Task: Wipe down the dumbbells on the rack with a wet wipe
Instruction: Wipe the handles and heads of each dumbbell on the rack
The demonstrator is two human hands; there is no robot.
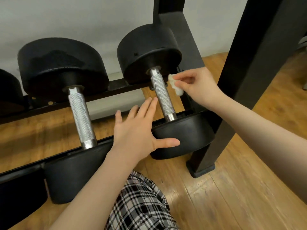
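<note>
The right hand (197,85) pinches a crumpled white wet wipe (175,86) just beside the knurled steel handle of the right dumbbell (162,93) (black round heads, resting on the rack (116,87)), while the left hand (137,130) spreads straight fingers against its near head.

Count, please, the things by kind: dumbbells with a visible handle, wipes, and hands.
Dumbbells with a visible handle: 2, the left dumbbell and the right dumbbell
Wipes: 1, the wipe
Hands: 2, the left hand and the right hand
Total: 5
</note>
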